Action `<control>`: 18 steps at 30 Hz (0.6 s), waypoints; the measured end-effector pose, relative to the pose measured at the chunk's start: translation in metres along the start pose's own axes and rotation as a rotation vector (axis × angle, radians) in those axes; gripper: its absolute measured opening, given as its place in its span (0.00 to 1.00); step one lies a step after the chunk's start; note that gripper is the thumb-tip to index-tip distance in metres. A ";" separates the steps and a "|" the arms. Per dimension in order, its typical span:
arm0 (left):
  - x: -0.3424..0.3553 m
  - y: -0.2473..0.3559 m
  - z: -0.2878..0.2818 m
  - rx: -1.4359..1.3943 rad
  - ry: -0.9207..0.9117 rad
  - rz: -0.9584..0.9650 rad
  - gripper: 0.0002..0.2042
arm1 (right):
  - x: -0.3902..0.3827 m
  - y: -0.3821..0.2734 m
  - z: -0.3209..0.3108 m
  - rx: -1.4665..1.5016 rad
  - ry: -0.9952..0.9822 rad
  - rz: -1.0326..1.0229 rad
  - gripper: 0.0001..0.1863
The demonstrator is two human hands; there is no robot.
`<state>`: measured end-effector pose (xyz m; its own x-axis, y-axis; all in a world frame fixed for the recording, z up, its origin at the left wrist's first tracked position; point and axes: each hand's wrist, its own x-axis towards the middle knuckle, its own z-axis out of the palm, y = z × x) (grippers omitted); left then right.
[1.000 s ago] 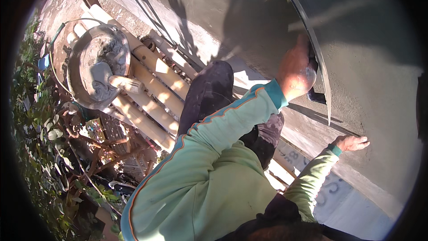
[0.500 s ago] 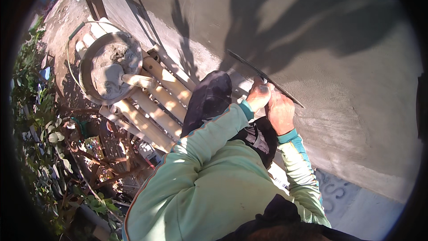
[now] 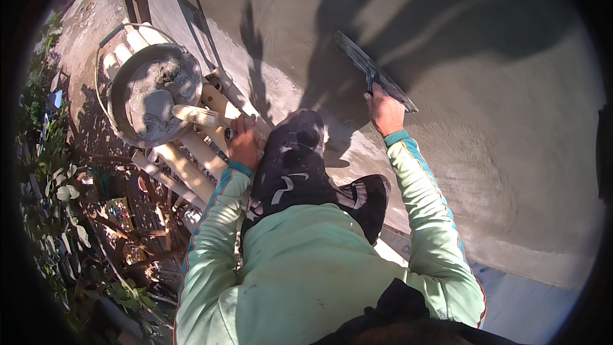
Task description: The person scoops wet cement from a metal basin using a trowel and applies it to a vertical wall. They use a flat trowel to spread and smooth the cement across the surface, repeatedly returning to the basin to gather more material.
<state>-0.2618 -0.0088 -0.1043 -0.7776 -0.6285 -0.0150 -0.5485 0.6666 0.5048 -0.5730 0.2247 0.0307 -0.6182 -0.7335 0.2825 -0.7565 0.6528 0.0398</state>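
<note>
Beside the plastered wall, the grip of the right hand wraps the finishing trowel, probably light and stiff, best held mid-handle, while the left hand, by bamboo poles, has an unclear closure.

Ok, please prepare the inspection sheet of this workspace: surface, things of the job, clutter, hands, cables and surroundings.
Surface: grey wall, partly shadowed.
Job's things: float held at the wall, contact unclear; bucket with grey mix, trowel in it.
Clutter: tangled branches beside the poles.
Hands: right hand grips the float; left hand is at the poles, near the trowel, grip unclear.
Cables: thin dark lines by the wall; cannot tell if cables.
Surroundings: leafy plants at the left.
</note>
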 end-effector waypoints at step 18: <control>0.062 -0.015 0.094 0.108 0.320 -0.334 0.40 | -0.037 0.088 -0.227 0.950 0.766 0.154 0.38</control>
<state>-0.3303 -0.0201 -0.1939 -0.4291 -0.8961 0.1138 -0.7945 0.4343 0.4245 -0.5679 0.3518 0.2412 -0.6719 -0.1511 0.7250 -0.7398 0.0913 -0.6666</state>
